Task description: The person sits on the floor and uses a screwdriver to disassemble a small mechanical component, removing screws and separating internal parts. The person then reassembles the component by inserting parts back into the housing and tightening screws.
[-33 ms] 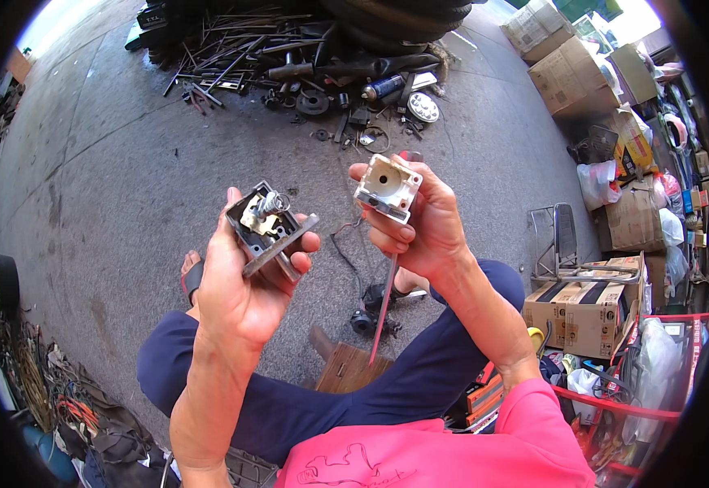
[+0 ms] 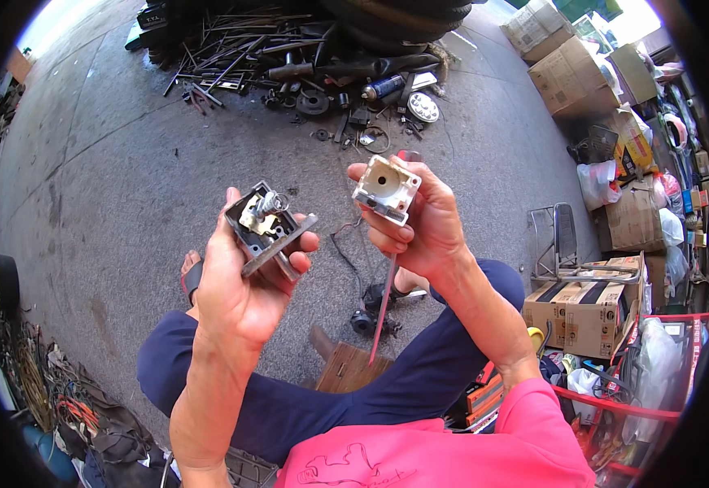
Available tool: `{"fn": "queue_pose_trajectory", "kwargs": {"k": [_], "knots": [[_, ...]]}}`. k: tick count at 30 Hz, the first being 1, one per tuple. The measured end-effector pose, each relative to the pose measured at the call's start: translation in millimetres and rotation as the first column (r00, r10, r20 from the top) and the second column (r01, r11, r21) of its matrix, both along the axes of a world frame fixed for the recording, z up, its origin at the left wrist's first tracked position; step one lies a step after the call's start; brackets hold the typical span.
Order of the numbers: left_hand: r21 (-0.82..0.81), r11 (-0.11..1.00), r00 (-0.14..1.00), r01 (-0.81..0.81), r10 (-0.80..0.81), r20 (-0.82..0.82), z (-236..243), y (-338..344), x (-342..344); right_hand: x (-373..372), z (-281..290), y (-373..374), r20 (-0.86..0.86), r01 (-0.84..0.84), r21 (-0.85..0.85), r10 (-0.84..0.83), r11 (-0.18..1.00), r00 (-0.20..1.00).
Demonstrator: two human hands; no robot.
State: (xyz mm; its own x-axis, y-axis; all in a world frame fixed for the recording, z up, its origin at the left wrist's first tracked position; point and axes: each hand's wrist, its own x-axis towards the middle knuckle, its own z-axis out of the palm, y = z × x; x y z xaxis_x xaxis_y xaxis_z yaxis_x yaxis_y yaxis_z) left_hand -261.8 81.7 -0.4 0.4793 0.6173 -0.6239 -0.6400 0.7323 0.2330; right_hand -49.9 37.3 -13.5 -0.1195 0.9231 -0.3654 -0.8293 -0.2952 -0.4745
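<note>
My left hand (image 2: 244, 293) is closed around a dark metal switch-like housing (image 2: 250, 237) with its open side up. Inside it sit a cream-coloured insert and a coil spring (image 2: 271, 203) that sticks up. A flat grey plate runs along the housing's near side. Level with it on the right, my right hand (image 2: 429, 224) grips a square off-white cover (image 2: 387, 189), its hollow face and round centre hole showing. The same hand also holds a long, thin screwdriver (image 2: 383, 313), its reddish shaft slanting down toward my lap. The two parts are apart.
A wooden block (image 2: 346, 368) lies between my legs, with a small black device and cable (image 2: 362, 322) beyond it. Scrap metal rods (image 2: 240, 53) and parts are heaped at the far side. Cardboard boxes (image 2: 574, 77) and a red-rimmed basket (image 2: 647, 411) stand on the right.
</note>
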Motion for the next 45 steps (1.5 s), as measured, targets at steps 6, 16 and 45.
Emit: {"fn": "queue_pose_trajectory", "kwargs": {"k": [6,16,45], "knots": [[0.015,1.0,1.0,-0.013,0.013,-0.006,-3,-1,-7,-7,7,-2,0.073,-0.094,0.02,0.092,0.995,0.993],[0.063,0.997,0.985,-0.033,0.022,0.168,-7,5,-18,-21,-40,10,0.422,-0.195,-0.257,0.291,0.947,0.859],[-0.041,0.999,1.0,0.004,-0.003,0.011,-25,10,-26,-41,-389,-98,0.461,0.171,-0.879,0.704,0.444,0.54]]}}
